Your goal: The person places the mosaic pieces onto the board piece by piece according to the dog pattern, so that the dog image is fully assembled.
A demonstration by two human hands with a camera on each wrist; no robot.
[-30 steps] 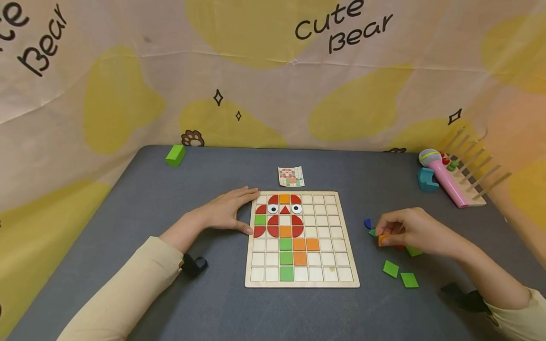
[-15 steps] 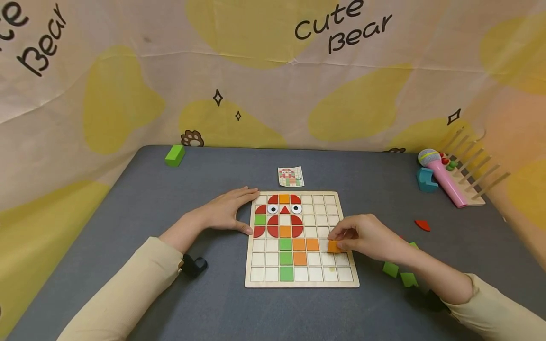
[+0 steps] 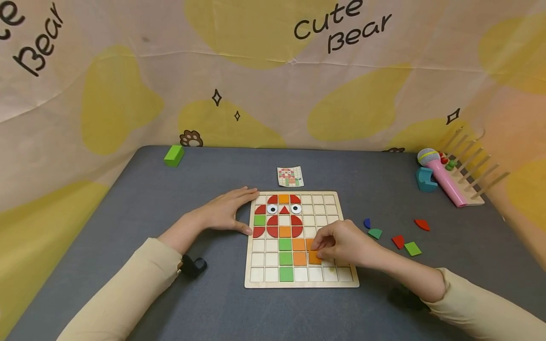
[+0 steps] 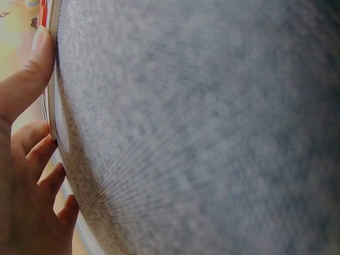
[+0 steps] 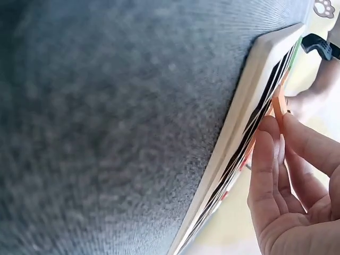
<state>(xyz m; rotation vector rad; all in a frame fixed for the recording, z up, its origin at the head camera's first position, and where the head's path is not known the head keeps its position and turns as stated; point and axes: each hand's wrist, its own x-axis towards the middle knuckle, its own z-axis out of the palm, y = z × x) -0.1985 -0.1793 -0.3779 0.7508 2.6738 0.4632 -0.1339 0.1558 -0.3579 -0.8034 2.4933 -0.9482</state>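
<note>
A wooden grid board point(image 3: 259, 273) lies on the table, with red, orange and green tiles and two eye pieces in some of its cells. My left hand point(image 3: 222, 209) rests at its left edge, thumb and fingertips touching the rim and the fingers loosely extended. Over the lower middle of the board, my right hand point(image 3: 346, 244) pinches an orange square tile point(image 3: 314, 258) between thumb and fingers. The tile sits just right of another orange tile point(image 3: 300, 258). In the right wrist view the pinched tile point(image 5: 279, 109) looks tilted against the board's surface.
Right of the board lie loose pieces: blue point(image 3: 367, 223), teal point(image 3: 375, 233), red point(image 3: 398, 242) and green point(image 3: 413, 248). A small picture card point(image 3: 290, 176) lies behind the board. A pink toy microphone point(image 3: 445, 180) and a pegged rack point(image 3: 475, 198) stand far right; a green block point(image 3: 174, 156) sits far left.
My right hand has carried the orange tile leftward from the loose pieces to the board's lower middle. The left hand has stayed at the board's left edge.
</note>
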